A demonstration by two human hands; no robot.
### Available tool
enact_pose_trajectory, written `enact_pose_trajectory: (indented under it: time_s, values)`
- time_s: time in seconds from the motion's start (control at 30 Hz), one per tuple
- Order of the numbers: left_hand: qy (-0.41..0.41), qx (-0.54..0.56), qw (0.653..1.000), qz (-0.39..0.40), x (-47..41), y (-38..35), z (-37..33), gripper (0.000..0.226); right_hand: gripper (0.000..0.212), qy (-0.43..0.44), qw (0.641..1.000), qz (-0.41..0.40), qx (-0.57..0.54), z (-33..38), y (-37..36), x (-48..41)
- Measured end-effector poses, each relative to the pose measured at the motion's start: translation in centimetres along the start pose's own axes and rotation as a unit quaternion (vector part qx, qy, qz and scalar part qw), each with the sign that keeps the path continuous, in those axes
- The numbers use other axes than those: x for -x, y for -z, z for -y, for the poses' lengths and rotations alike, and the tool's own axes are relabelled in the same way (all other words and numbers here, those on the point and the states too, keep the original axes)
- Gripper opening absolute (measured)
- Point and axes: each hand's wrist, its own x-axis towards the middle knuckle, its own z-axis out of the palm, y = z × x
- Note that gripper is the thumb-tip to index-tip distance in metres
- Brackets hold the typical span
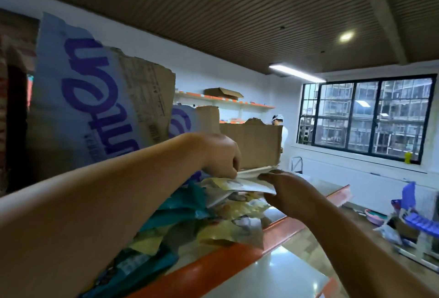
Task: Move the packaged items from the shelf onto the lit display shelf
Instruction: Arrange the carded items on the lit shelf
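Your left forearm fills the near corner, reaching up and away to your left hand [221,155]. Its fingers are curled, pinching the left end of a flat pale packet [247,185]. Your right hand [292,193] meets it from the other side, with thumb on top and fingers curled under the packet's right end, so both hands hold the same packet level between them.

The packet sits just above a loose pile of packets [221,214], yellowish and white. A crumpled teal packet [180,205] lies beside them under your left wrist. The pile lies on a shelf with an orange front edge [213,267].

Behind the pile a torn brown cardboard box [254,145] stands upright, just past your left hand. Left of it is a taller box [90,98], pale blue with purple lettering.

Farther off, a person in a cap [279,122] stands partly hidden by the brown box. A wall shelf [237,104] with orange trim carries a flat carton. A dark-framed window [365,117] fills the right wall, under a lit ceiling tube [297,73].
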Motion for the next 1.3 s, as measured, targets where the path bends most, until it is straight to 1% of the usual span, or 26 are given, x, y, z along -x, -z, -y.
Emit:
enact_pose_trajectory:
  time_s: [0.13, 0.17, 0.27, 0.33, 0.4, 0.5, 0.53, 0.6, 0.63, 0.67, 0.73, 0.8, 0.9, 0.97, 1.07, 1.17, 1.23, 1.3]
  values:
    - [0.047, 0.010, 0.997, 0.063, -4.1, -1.6, -1.3, 0.036, 0.068, 0.050, 0.997, 0.052, -0.018, -2.7, -3.1, -4.9]
    - [0.057, 0.019, 0.995, 0.076, -4.8, -2.2, -1.5, 0.038, 0.067, 0.066, 0.995, 0.069, -0.024, -3.0, -3.5, -5.8]
    - [0.099, 0.045, 0.989, 0.099, -7.5, -3.8, -1.9, 0.047, 0.050, 0.102, 0.986, 0.130, -0.021, -4.0, -4.0, -8.1]
    - [0.121, 0.075, 0.984, 0.111, -8.8, -5.0, -2.3, 0.047, 0.043, 0.126, 0.979, 0.157, -0.022, -4.5, -4.8, -9.0]
    - [0.132, 0.089, 0.981, 0.107, -9.9, -6.1, -3.0, 0.040, 0.042, 0.145, 0.976, 0.157, -0.034, -5.4, -5.8, -9.6]
    - [0.154, 0.080, 0.984, 0.050, -9.9, -7.7, -3.4, 0.019, 0.041, 0.165, 0.975, 0.143, -0.042, -6.7, -6.6, -10.7]
    - [0.164, 0.086, 0.982, 0.032, -9.7, -8.0, -3.4, 0.022, 0.039, 0.180, 0.972, 0.140, -0.052, -7.1, -6.6, -11.0]
    - [0.179, 0.096, 0.979, 0.017, -9.4, -8.4, -3.3, 0.033, 0.023, 0.215, 0.964, 0.137, -0.078, -7.6, -6.4, -11.8]
    - [0.184, 0.102, 0.978, 0.011, -9.3, -8.4, -3.2, 0.037, 0.015, 0.232, 0.961, 0.127, -0.086, -7.7, -6.2, -12.1]
    - [0.187, 0.114, 0.976, 0.001, -9.1, -8.4, -3.2, 0.040, 0.014, 0.245, 0.960, 0.110, -0.085, -7.7, -5.7, -12.2]
    - [0.187, 0.144, 0.971, -0.040, -8.9, -8.5, -3.3, 0.040, 0.020, 0.276, 0.959, 0.042, -0.055, -7.9, -4.6, -12.5]
    - [0.199, 0.144, 0.965, -0.092, -9.0, -8.5, -3.2, 0.034, 0.020, 0.287, 0.956, -0.036, -0.038, -8.3, -3.8, -12.8]
    - [0.225, 0.103, 0.956, -0.161, -8.8, -8.0, -3.0, 0.038, 0.012, 0.282, 0.948, -0.129, -0.079, -8.2, -3.7, -13.0]
    - [0.234, 0.074, 0.951, -0.185, -8.7, -7.4, -3.0, 0.042, 0.019, 0.282, 0.933, -0.185, -0.122, -8.3, -4.6, -13.5]
    - [0.248, 0.055, 0.944, -0.209, -8.4, -7.0, -2.8, 0.044, 0.023, 0.276, 0.912, -0.233, -0.192, -8.7, -5.3, -14.0]
    - [0.247, 0.091, 0.932, -0.248, -7.8, -6.8, -2.3, 0.045, 0.025, 0.260, 0.895, -0.278, -0.234, -8.8, -5.3, -13.7]
    - [0.237, 0.106, 0.935, -0.240, -7.4, -6.6, -2.0, 0.048, 0.029, 0.258, 0.887, -0.292, -0.247, -8.8, -5.2, -13.4]
    - [0.232, 0.123, 0.942, -0.210, -7.0, -6.5, -1.7, 0.053, 0.031, 0.265, 0.881, -0.309, -0.242, -8.8, -5.4, -13.2]
